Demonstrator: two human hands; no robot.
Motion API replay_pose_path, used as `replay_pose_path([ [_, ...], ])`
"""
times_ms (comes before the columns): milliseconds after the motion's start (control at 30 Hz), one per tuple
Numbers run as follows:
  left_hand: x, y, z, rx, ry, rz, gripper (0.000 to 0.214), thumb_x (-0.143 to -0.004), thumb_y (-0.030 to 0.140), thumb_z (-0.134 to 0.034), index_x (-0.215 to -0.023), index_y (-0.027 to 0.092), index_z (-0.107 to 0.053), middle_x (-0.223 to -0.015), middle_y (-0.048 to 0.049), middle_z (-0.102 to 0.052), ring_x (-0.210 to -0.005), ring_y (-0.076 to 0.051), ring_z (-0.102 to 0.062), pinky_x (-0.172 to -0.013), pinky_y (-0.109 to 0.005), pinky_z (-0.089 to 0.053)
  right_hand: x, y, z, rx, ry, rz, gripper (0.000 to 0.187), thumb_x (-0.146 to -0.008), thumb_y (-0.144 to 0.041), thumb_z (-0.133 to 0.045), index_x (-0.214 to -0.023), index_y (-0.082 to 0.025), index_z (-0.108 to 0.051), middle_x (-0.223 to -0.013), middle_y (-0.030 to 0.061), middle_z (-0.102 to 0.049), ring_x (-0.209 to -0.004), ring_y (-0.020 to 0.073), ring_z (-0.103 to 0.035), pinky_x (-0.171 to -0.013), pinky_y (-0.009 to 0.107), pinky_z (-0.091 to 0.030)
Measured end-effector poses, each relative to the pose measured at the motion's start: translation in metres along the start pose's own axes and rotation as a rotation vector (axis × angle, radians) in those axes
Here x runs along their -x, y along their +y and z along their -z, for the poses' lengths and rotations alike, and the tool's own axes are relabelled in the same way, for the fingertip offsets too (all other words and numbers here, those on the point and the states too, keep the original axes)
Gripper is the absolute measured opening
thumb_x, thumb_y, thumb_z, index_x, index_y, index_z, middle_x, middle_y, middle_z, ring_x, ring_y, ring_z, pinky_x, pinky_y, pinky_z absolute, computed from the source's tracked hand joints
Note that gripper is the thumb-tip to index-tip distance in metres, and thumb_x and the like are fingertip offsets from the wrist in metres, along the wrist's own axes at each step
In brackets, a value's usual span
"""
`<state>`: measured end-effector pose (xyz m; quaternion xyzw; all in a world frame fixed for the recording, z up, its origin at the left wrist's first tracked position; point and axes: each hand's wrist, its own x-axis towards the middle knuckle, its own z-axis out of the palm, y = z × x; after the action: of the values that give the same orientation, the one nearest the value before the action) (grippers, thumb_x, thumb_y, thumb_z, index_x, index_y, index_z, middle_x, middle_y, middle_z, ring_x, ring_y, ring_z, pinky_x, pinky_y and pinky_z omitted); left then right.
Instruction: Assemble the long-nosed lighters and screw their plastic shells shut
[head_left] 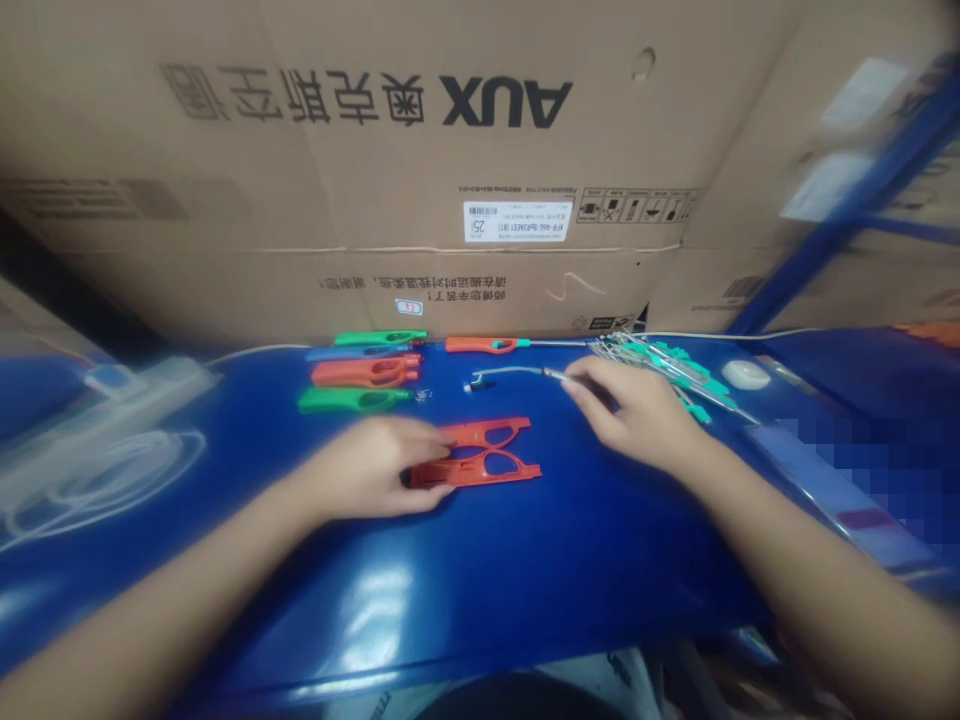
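My left hand (pixel 386 465) is closed round the left ends of two orange lighter casing halves (pixel 463 472). They lie side by side on the blue table, their looped trigger openings toward the right. My right hand (pixel 634 405) pinches a thin metal lighter tube (pixel 553 374) above the table. A grey wire runs left from the tube to a small black part with a white tip (pixel 482 385); whether that part touches the table I cannot tell. Beyond the right hand lies a bundle of metal tubes with teal pieces (pixel 667 362).
Several green, blue and orange lighter handles (pixel 360 373) are stacked at the back left, with tiny metal bits (pixel 424 396) beside them. An orange lighter (pixel 480 345) lies behind. White cable (pixel 142 480) coils at left; a cardboard box (pixel 360 180) walls the back. A white round object (pixel 745 375) sits right.
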<state>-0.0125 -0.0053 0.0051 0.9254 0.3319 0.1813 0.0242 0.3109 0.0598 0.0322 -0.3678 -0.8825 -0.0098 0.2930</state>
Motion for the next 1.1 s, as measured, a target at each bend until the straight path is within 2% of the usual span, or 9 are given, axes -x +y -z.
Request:
replay_pose_path([
  [100, -0.003, 0.006, 0.0, -0.012, 0.314, 0.018, 0.007, -0.086, 0.024, -0.071, -0.089, 0.019, -0.068, -0.09, -0.0049, -0.073, -0.081, -0.018, -0.07, -0.073, -0.03, -0.057, 0.005, -0.013, -0.005, -0.053, -0.008, 0.085, 0.017, -0.1, -0.03, -0.05, -0.098, -0.02, -0.064, -0.087, 0.0017, -0.073, -0.072, 0.0146, -0.067, -0.064, 0.024, -0.044],
  [167, -0.006, 0.015, 0.001, -0.059, 0.553, 0.048, 0.016, -0.081, 0.017, -0.075, -0.076, 0.018, -0.06, -0.077, -0.0016, -0.066, -0.074, -0.016, -0.063, -0.069, -0.029, -0.052, 0.007, -0.021, -0.008, -0.091, -0.028, 0.127, 0.016, -0.101, -0.029, -0.051, -0.099, -0.02, -0.064, -0.089, 0.0016, -0.074, -0.075, 0.0143, -0.068, -0.067, 0.024, -0.046],
  [200, -0.008, 0.021, 0.001, -0.114, 0.657, 0.067, 0.018, -0.079, 0.017, -0.077, -0.077, 0.019, -0.059, -0.077, -0.001, -0.065, -0.074, -0.016, -0.062, -0.071, -0.03, -0.05, 0.008, -0.025, -0.009, -0.107, -0.036, 0.143, 0.016, -0.101, -0.029, -0.051, -0.1, -0.02, -0.064, -0.09, 0.0017, -0.074, -0.076, 0.0143, -0.069, -0.068, 0.024, -0.046],
  [233, -0.01, 0.027, 0.001, -0.153, 0.697, 0.094, 0.018, -0.078, 0.018, -0.078, -0.082, 0.019, -0.061, -0.081, -0.0013, -0.066, -0.078, -0.017, -0.062, -0.074, -0.032, -0.049, 0.009, -0.03, -0.011, -0.122, -0.044, 0.155, 0.016, -0.101, -0.028, -0.051, -0.101, -0.02, -0.064, -0.091, 0.0019, -0.074, -0.077, 0.0144, -0.069, -0.069, 0.024, -0.047],
  [300, -0.014, 0.038, -0.001, -0.165, 0.633, 0.146, 0.023, -0.081, 0.023, -0.078, -0.1, 0.02, -0.065, -0.097, -0.0044, -0.07, -0.09, -0.02, -0.064, -0.084, -0.037, -0.048, 0.011, -0.037, -0.013, -0.148, -0.069, 0.178, 0.016, -0.101, -0.027, -0.051, -0.102, -0.019, -0.065, -0.092, 0.0023, -0.075, -0.077, 0.0147, -0.069, -0.069, 0.025, -0.047],
  [400, -0.017, 0.048, -0.006, -0.139, 0.517, 0.12, 0.031, -0.087, 0.029, -0.075, -0.115, 0.023, -0.065, -0.11, -0.006, -0.072, -0.104, -0.024, -0.064, -0.095, -0.042, -0.045, 0.014, -0.044, -0.016, -0.174, -0.117, 0.218, 0.017, -0.101, -0.027, -0.05, -0.103, -0.019, -0.065, -0.091, 0.0029, -0.075, -0.076, 0.0151, -0.069, -0.068, 0.025, -0.048],
  [533, -0.015, 0.049, -0.012, -0.105, 0.472, 0.1, 0.024, -0.09, 0.024, -0.073, -0.113, 0.026, -0.067, -0.109, -0.0038, -0.075, -0.109, -0.024, -0.063, -0.097, -0.043, -0.043, 0.014, -0.048, -0.016, -0.18, -0.138, 0.254, 0.018, -0.101, -0.026, -0.05, -0.103, -0.018, -0.066, -0.093, 0.0035, -0.076, -0.075, 0.0149, -0.07, -0.068, 0.025, -0.048],
  [1100, -0.014, 0.053, -0.011, -0.049, 0.503, 0.084, 0.016, -0.088, 0.021, -0.074, -0.104, 0.025, -0.071, -0.105, -0.002, -0.075, -0.101, -0.021, -0.065, -0.092, -0.041, -0.046, 0.015, -0.047, -0.016, -0.126, -0.183, 0.343, 0.018, -0.102, -0.026, -0.048, -0.107, -0.019, -0.064, -0.092, 0.002, -0.077, -0.076, 0.0142, -0.071, -0.067, 0.026, -0.048],
])
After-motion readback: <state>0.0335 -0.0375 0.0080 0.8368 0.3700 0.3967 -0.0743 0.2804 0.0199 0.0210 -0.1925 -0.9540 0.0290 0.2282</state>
